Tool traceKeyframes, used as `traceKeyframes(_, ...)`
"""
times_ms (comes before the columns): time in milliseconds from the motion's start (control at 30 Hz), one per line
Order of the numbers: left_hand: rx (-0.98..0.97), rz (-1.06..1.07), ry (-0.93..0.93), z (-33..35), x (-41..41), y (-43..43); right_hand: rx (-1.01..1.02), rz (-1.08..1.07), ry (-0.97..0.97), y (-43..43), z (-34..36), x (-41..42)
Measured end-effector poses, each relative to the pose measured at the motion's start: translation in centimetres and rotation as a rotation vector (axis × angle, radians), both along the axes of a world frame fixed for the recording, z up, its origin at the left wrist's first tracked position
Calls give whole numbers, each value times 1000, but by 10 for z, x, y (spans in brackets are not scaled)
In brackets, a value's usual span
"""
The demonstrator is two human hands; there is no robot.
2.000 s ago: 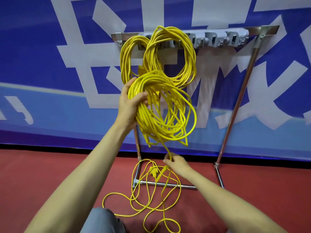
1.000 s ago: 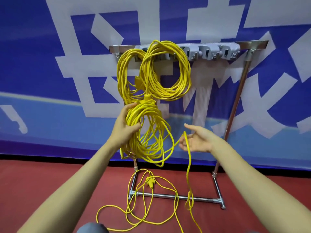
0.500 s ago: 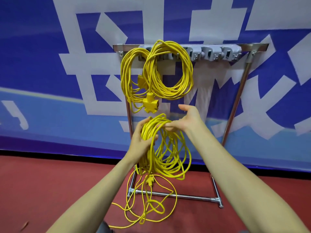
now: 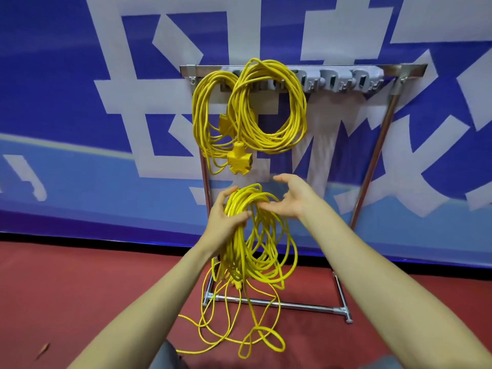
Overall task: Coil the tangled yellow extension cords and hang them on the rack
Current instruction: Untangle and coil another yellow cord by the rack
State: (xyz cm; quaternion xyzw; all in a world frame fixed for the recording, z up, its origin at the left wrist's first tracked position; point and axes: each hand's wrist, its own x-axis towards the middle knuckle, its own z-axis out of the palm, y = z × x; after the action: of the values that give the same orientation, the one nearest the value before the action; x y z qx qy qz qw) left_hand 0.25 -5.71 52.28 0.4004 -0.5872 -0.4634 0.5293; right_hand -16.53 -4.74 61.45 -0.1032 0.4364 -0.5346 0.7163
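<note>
Behind everything I'm facing a big blue banner [image 4: 66, 75] w/ huge white characters [image 4: 127, 97] across it; lower part goes lighter blue w/ a pale stripe [image 4: 66, 145] running left to right. Banner's bottom edge ends in a dark strip just above the floor. Red floor [image 4: 80, 302] underfoot, matte, slightly scuffed. Small brownish scrap, maybe a leaf [image 4: 42, 350], lies bottom left, can't tell exactly. Bit of my grey trousers [image 4: 165, 358] shows at bottom edge, centre-left.

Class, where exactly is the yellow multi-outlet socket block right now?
In the head view, the socket block dangles just left of centre, below the two hung coils on the rack, above both hands.
</note>
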Motion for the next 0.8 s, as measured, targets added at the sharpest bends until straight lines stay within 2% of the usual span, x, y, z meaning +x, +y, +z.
traceKeyframes(133, 98, 50, 161, 13, -1, -3, -133, 220, 725, 6, -26, 0)
traceKeyframes(200, 116, 85, 203, 18, -1, -9, -275, 282, 905, 15, -40, 2)
traceKeyframes(333, 82, 129, 226, 28, -5, -14, -444, 524, 992, 35, -71, 11)
traceKeyframes(367, 57, 145, 217, 31, -7, -13, -452, 492, 1080, 35, -81, 13)
traceKeyframes(433, 9, 175, 200, 36, -11, -13, -462, 252, 1327, 30, -94, 14)
traceKeyframes(467, -14, 190, 192, 40, -12, -12, -456, 162, 1377, 29, -98, 14)
traceKeyframes(500, -38, 205, 183, 43, -12, -12, -455, 145, 1368, 28, -101, 15)
traceKeyframes(567, -59, 238, 179, 46, -11, -16, -434, 294, 1366, 33, -109, 19)
traceKeyframes(667, -96, 241, 205, 60, -13, -18, -376, 470, 1554, 39, -130, 26)
traceKeyframes(733, -122, 234, 239, 69, -14, -20, -340, 460, 1592, 38, -144, 30)
traceKeyframes(800, -110, 229, 284, 79, -15, -21, -362, 388, 1499, 31, -154, 36)
